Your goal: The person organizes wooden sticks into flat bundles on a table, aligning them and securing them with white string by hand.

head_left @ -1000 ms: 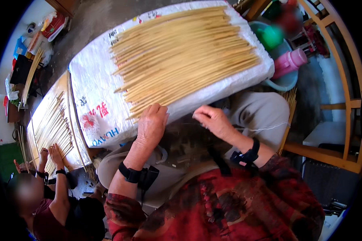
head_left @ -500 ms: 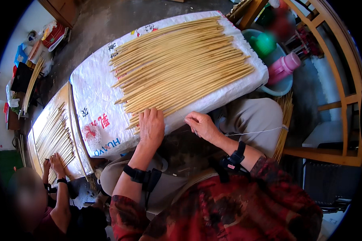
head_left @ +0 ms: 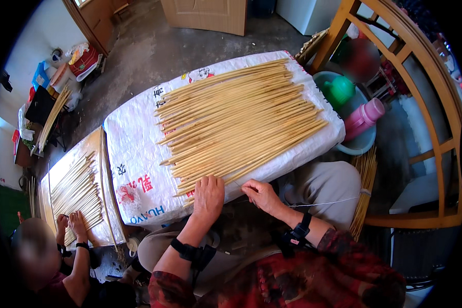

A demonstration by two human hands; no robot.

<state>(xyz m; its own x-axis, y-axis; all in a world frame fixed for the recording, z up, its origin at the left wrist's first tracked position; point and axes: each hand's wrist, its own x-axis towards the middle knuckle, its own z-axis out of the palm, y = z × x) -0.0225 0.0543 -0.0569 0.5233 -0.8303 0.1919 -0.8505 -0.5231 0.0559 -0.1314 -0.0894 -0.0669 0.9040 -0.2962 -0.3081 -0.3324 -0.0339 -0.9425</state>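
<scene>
Lying fanned across a white sack point(head_left: 138, 154), pale sticks point(head_left: 236, 120) looked thin and straight. My left hand point(head_left: 208, 196) rested flat on their ends, fingers spread. My right hand point(head_left: 261, 195) pinched a thin thread point(head_left: 333, 200).

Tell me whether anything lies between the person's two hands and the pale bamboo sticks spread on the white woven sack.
Nothing visible does. The left hand already rests on the near ends of the pale bamboo sticks at the edge of the white woven sack. The right hand sits just beside that edge, with only open space to the sticks.

Single head view looks steeply down, close over the lap; rim probably distorted.
</scene>
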